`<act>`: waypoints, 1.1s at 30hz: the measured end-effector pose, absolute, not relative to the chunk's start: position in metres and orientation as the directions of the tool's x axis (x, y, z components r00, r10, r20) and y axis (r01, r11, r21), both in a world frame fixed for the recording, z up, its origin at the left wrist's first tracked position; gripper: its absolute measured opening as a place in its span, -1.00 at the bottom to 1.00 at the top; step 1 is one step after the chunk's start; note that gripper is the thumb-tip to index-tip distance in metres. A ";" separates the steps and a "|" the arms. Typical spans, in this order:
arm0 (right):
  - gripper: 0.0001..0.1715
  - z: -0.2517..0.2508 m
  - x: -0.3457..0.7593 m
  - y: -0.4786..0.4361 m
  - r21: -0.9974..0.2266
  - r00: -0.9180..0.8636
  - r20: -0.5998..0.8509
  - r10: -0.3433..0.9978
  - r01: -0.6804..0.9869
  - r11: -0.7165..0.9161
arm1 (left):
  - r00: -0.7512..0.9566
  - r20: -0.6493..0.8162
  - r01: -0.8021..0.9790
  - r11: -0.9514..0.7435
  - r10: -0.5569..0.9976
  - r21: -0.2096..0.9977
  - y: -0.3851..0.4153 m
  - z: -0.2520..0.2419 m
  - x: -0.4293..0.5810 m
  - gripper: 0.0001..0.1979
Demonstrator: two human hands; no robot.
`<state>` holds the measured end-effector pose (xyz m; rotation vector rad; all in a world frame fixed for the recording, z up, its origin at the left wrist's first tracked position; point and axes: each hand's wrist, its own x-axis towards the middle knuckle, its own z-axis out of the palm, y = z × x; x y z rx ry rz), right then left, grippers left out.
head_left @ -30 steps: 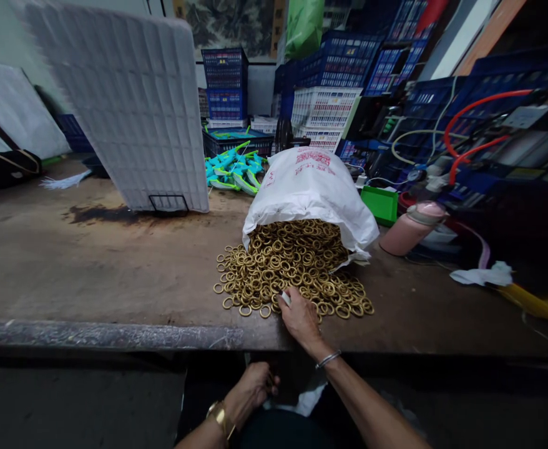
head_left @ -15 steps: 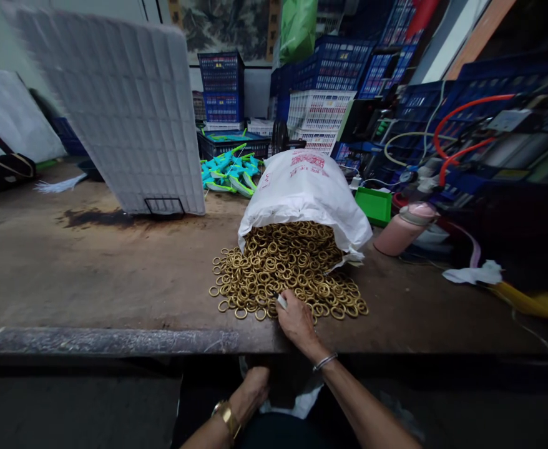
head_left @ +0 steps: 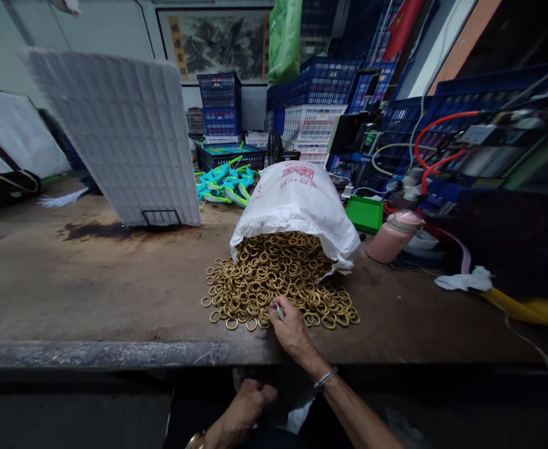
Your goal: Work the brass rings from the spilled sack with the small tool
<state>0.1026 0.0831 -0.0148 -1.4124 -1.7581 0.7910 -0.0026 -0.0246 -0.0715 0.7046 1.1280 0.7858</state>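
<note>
A heap of brass-coloured rings (head_left: 255,287) spills from the mouth of a white woven sack (head_left: 297,196) lying on its side on the table. My right hand (head_left: 290,327) is at the front edge of the heap, its fingers closed on a small pale stick-like tool (head_left: 279,311) whose exact kind I cannot make out. The fingertips touch or nearly touch the rings. Below the table edge, over my lap, my left hand (head_left: 250,402) is curled and slightly blurred; darkness hides what its fingers hold, if anything. Pale plastic (head_left: 299,416) shows beneath, between the two forearms.
A white padded panel (head_left: 124,137) stands in a wire holder at left. Turquoise and lime pieces (head_left: 227,183) lie behind the sack. To the right are a green tray (head_left: 364,214), a pink bottle (head_left: 393,237) and red air hoses (head_left: 426,140). Stacked crates (head_left: 314,121) fill the back.
The camera view has tilted up slightly and shifted right. My left hand has moved forward and turned a little under the table edge. My right hand stays at the heap with the tool.
</note>
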 end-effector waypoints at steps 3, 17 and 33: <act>-0.89 -0.013 0.107 0.080 -0.901 -0.131 0.075 0.989 0.415 0.123 | 0.222 -0.399 -0.077 0.424 0.890 0.903 -0.030 -0.044 -0.008 -0.83; -0.87 -0.002 0.115 0.049 -0.878 -0.393 -0.437 0.809 -0.008 -0.479 | -0.015 0.051 0.138 -0.048 0.999 0.989 0.002 -0.008 -0.020 -0.81; -0.71 -0.007 0.119 0.045 -0.970 -0.343 -0.169 0.924 0.222 -0.095 | 0.084 -0.284 -0.101 0.292 0.955 0.951 -0.005 0.005 -0.005 -0.72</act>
